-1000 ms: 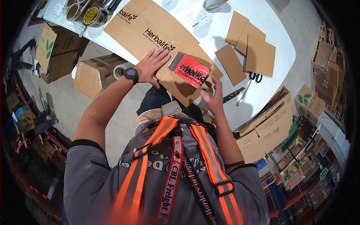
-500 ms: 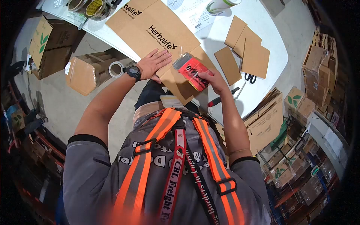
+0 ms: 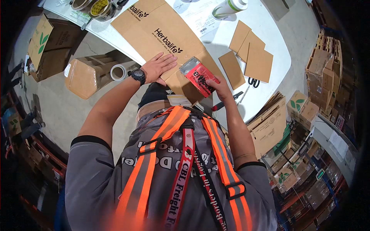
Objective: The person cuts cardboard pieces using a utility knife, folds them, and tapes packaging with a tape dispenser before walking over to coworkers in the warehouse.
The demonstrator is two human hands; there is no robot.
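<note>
A flat brown cardboard sheet (image 3: 169, 29) printed "Herbalife" lies across the table's near edge. My left hand (image 3: 158, 66), wearing a black watch, rests flat on it with the fingers stretched out. Just to the right, my right hand (image 3: 219, 87) grips what looks like a red tape dispenser (image 3: 200, 78) with black lettering and a grey front end. That front end is low over the cardboard, close to my left fingertips; whether it touches is hard to tell. My right fingers are partly hidden behind the dispenser.
Several cut cardboard pieces (image 3: 259, 63) lie on the white table (image 3: 277, 38), near black-handled scissors (image 3: 253, 82) and a red-and-black cutter (image 3: 221, 104). A white-and-green cup (image 3: 231, 8) and tape rolls (image 3: 99, 7) stand farther back. A wrapped carton (image 3: 83, 77) is on the left.
My right hand has brought the tape dispenser slightly down and right, and its front end is turned differently. My left hand stays flat on the cardboard. The view has shifted slightly.
</note>
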